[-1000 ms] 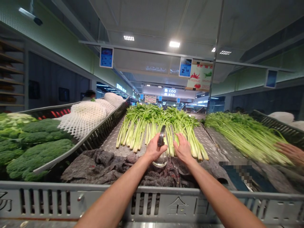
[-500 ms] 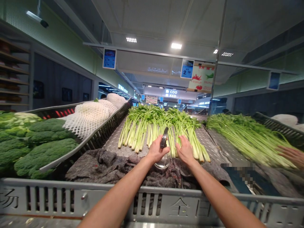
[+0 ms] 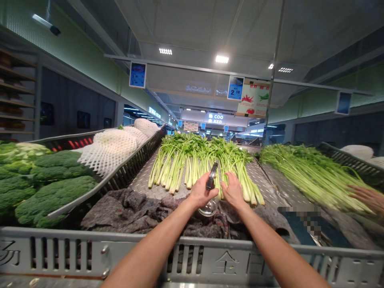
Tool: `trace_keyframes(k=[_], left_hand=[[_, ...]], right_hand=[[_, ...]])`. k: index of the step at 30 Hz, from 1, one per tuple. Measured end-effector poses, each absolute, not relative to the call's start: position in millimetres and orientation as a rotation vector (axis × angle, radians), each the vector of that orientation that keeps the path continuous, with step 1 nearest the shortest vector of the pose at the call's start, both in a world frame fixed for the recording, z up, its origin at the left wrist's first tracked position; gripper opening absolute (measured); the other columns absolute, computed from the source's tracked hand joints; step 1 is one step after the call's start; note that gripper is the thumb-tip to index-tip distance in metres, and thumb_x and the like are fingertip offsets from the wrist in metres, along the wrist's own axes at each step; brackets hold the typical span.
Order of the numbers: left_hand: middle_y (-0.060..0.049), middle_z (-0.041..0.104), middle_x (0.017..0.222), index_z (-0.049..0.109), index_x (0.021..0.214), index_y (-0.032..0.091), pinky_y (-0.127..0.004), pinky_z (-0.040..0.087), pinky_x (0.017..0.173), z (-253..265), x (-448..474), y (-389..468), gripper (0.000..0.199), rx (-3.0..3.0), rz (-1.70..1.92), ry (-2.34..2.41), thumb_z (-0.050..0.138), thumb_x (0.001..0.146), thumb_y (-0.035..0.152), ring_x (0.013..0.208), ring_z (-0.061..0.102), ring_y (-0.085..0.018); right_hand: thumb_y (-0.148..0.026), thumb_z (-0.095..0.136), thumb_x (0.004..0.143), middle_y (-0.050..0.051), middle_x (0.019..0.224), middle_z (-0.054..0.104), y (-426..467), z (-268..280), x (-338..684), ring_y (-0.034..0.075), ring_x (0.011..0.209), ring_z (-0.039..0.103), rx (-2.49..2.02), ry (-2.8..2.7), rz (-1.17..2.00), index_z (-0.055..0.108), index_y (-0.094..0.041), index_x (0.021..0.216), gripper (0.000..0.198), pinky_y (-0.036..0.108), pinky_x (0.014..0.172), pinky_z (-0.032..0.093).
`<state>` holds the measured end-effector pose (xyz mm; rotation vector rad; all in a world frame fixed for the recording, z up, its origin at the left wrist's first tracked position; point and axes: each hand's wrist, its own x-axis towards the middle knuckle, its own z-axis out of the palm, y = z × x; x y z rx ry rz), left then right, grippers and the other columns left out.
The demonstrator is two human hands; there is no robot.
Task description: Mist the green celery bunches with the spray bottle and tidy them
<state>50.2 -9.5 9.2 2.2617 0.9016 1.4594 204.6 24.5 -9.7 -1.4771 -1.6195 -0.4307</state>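
Note:
My left hand [image 3: 201, 191] is closed around what looks like a spray bottle. Its black head [image 3: 212, 176] sticks up above my thumb, and the clear rounded body [image 3: 208, 209] shows below my palm. The grip hides its middle. Beside it, my right hand [image 3: 233, 190] is empty, fingers apart and extended toward the stalks; whether it touches them I cannot tell. In front of both hands lies a broad row of celery [image 3: 177, 164], leaves at the back and cut ends toward me. Under my wrists is a crumpled grey cloth [image 3: 126, 212].
A grey slatted rail [image 3: 144, 236] crosses the front. Broccoli [image 3: 60, 196] and white foam-netted produce [image 3: 111, 146] fill the left, behind a dark crate wall [image 3: 135, 160]. A mirror [image 3: 288, 180] on the right reflects celery and a hand. Price signs [image 3: 235, 88] hang overhead.
My left hand and the bottle have shifted slightly right, nearer my right hand. My right hand has barely moved. The celery lies as before.

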Motion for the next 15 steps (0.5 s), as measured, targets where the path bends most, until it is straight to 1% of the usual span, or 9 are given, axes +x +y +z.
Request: trace_keyframes(k=[3, 6, 11, 15], left_hand=[[0.000, 0.058, 0.074, 0.051, 0.096, 0.018, -0.027, 0.043, 0.066, 10.9, 51.1, -13.8, 0.034, 2.276, 1.459, 0.867, 0.054, 0.062, 0.020, 0.066, 0.054, -0.013], [0.001, 0.058, 0.073, 0.051, 0.097, 0.018, -0.026, 0.043, 0.065, 14.4, 43.6, -15.6, 0.036, 2.246, 1.497, 0.879, 0.054, 0.062, 0.022, 0.066, 0.054, -0.013], [0.000, 0.056, 0.073, 0.049, 0.099, 0.018, -0.028, 0.042, 0.064, 18.6, 12.6, -6.3, 0.038, 2.029, 1.698, 1.154, 0.053, 0.064, 0.029, 0.067, 0.053, -0.014], [0.001, 0.054, 0.069, 0.052, 0.093, 0.018, -0.028, 0.041, 0.065, 18.6, -3.0, 0.6, 0.033, 1.975, 1.717, 1.290, 0.053, 0.063, 0.030, 0.067, 0.052, -0.014]], right_hand=[[-0.025, 0.038, 0.075, 0.012, 0.121, 0.044, 25.0, -10.7, 206.6, 0.022, 0.115, 0.038, -1.480, -1.612, -0.441, 0.047, -0.014, 0.112, 0.039, 0.037, 0.092, 0.032], [-0.024, 0.039, 0.075, 0.012, 0.122, 0.043, 24.9, -11.3, 210.0, 0.022, 0.113, 0.039, -1.504, -1.610, -0.445, 0.047, -0.014, 0.112, 0.039, 0.036, 0.092, 0.032], [-0.023, 0.038, 0.074, 0.014, 0.121, 0.043, 22.7, -9.7, 215.6, 0.023, 0.112, 0.040, -1.570, -1.619, -0.415, 0.046, -0.012, 0.113, 0.041, 0.036, 0.090, 0.033], [-0.023, 0.037, 0.074, 0.013, 0.121, 0.043, 21.8, -9.3, 215.6, 0.024, 0.111, 0.040, -1.599, -1.606, -0.397, 0.045, -0.013, 0.113, 0.041, 0.037, 0.087, 0.034]])
